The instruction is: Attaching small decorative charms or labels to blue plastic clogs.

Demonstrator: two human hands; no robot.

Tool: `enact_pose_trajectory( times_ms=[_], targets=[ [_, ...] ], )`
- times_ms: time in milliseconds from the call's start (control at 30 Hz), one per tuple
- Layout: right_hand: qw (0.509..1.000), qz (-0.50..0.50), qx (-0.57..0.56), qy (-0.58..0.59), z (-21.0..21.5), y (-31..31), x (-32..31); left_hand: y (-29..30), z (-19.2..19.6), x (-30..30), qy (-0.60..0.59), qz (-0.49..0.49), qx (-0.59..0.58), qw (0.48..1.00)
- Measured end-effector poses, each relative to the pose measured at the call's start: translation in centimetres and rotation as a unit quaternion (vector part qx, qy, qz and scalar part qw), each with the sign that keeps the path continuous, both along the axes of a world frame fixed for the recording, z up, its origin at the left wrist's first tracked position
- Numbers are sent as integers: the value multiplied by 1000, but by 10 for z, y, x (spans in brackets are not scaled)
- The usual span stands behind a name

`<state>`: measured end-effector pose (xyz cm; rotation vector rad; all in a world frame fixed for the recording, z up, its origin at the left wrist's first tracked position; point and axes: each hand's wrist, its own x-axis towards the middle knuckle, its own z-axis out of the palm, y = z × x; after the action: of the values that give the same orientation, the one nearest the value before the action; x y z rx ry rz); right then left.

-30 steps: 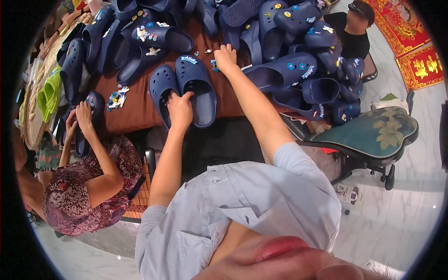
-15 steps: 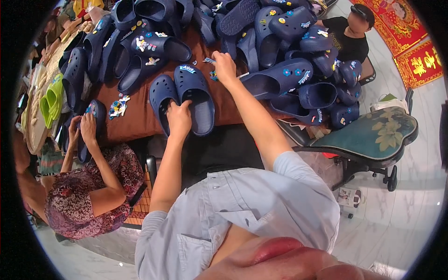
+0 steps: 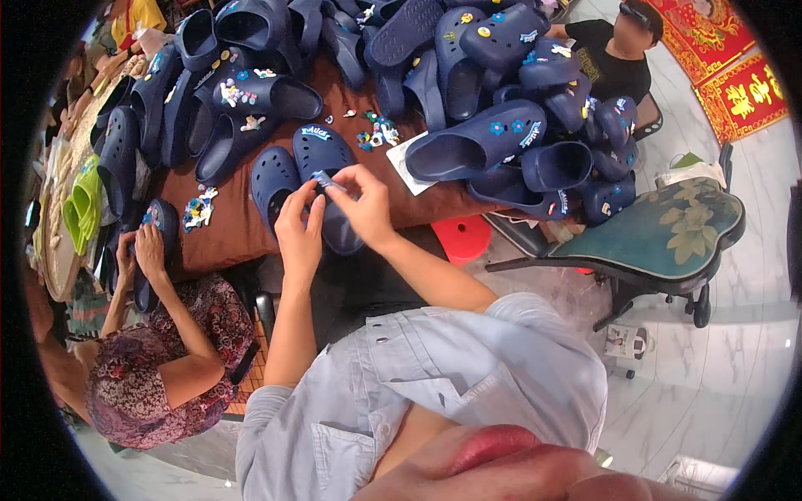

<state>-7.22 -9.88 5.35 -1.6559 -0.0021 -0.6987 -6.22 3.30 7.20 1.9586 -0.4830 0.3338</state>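
Note:
A pair of navy clogs lies on the brown cloth before me: the left clog [image 3: 272, 179] has a bare upper with holes, the right clog [image 3: 322, 147] carries a blue-and-white charm near its toe. Above them, my right hand [image 3: 368, 204] pinches a small blue-and-white shoe charm [image 3: 327, 179] between thumb and fingers. My left hand [image 3: 298, 232] is raised beside it, thumb and fingers apart, fingertips close to the charm; whether they touch it I cannot tell. Loose charms [image 3: 378, 132] lie in a small pile beyond the right clog.
Many decorated navy clogs [image 3: 489, 138] are heaped across the back and right of the table. A co-worker's hands [image 3: 150, 250] handle a clog at the left, near another charm pile [image 3: 200, 209]. A red stool [image 3: 462, 239] and a green-backed chair [image 3: 652, 230] stand at the right.
My right hand has come back from the charm pile with a charm. My left hand has let go of the clogs and lifted toward it. The view has shifted slightly.

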Motion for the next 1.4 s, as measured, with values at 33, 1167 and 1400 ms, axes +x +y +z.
enact_pose_trajectory(
  times_ms=[33, 1167, 1400],
  targets=[
    [999, -1, -32, -13, 0, 5, -1, 0, -6, 1, 18, 3, -29, 999],
    [889, 84, -442, 83, -33, 27, 10, 85, -48, 51, 221, 89, -307, 922],
    [898, 41, -435, 41, -48, 34, 18, 84, -33, 56, 263, 107, -294, 913]
  ],
)
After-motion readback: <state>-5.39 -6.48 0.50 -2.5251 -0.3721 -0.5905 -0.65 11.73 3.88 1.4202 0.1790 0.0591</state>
